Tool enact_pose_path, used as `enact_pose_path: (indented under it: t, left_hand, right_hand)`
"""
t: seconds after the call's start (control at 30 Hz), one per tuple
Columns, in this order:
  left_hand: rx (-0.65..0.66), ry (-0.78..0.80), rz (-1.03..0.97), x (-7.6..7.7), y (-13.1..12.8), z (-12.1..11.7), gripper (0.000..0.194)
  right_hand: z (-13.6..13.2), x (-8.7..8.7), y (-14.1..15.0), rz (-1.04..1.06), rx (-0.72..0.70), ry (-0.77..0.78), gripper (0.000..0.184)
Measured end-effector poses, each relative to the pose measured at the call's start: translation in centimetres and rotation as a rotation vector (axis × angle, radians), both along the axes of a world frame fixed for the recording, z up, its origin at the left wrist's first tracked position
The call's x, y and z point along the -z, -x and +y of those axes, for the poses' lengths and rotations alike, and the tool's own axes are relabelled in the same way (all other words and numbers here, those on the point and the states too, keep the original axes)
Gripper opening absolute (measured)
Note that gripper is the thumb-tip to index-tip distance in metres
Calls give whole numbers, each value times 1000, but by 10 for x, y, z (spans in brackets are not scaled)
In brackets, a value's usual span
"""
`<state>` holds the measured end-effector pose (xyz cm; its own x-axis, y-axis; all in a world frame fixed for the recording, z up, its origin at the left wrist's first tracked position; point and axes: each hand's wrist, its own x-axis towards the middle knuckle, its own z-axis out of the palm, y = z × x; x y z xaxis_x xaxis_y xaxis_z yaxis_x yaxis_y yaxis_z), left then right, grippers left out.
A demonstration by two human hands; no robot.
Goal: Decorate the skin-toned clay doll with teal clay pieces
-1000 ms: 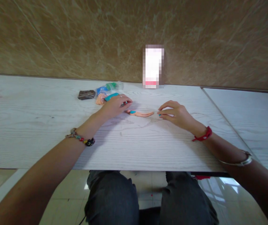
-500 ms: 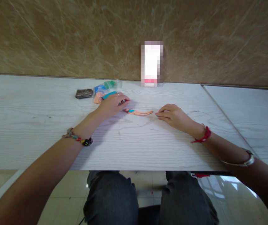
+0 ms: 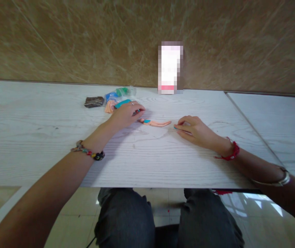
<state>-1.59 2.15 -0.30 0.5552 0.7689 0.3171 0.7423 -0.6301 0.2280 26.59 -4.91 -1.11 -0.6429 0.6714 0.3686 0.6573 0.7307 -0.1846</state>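
A small clay figure [image 3: 159, 123] lies flat on the white table, peach-coloured with a turquoise patch on its upper body and two long legs stretching right. My left hand [image 3: 126, 113] hovers at the figure's head end, fingers curled together. A bit of red and turquoise shows between those fingers, but I cannot make out what it is. Just behind that hand is turquoise clay [image 3: 123, 103], partly covered by it. Right of the figure's feet, my right hand [image 3: 195, 131] pinches a tiny piece of blue clay [image 3: 175, 127] between thumb and fingertip.
Beyond my left hand sit a wrapped dark brown clay block [image 3: 94, 102], a peach clay lump [image 3: 109, 106], and bagged blue clay [image 3: 111, 96] and green clay [image 3: 122, 91]. A blurred-out upright phone-like object [image 3: 168, 69] leans on the marbled wall [image 3: 85, 41].
The view has shifted slightly. My right hand has drawn a little away from the figure's feet, still pinching the blue piece. My left hand stays by the head end.
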Motion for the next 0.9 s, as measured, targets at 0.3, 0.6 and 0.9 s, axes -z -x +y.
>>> enact_pose_path:
  t: [0.3, 0.6, 0.9]
  left_hand:
    - [20, -22, 22, 0, 0, 1, 29]
    - [8, -17, 23, 3, 1, 4, 27]
    - [11, -29, 29, 1, 0, 3, 28]
  right_hand:
    - [7, -7, 2, 286, 146, 179, 15]
    - [11, -6, 3, 353, 303, 320, 17]
    - [7, -9, -2, 122, 321, 52, 22]
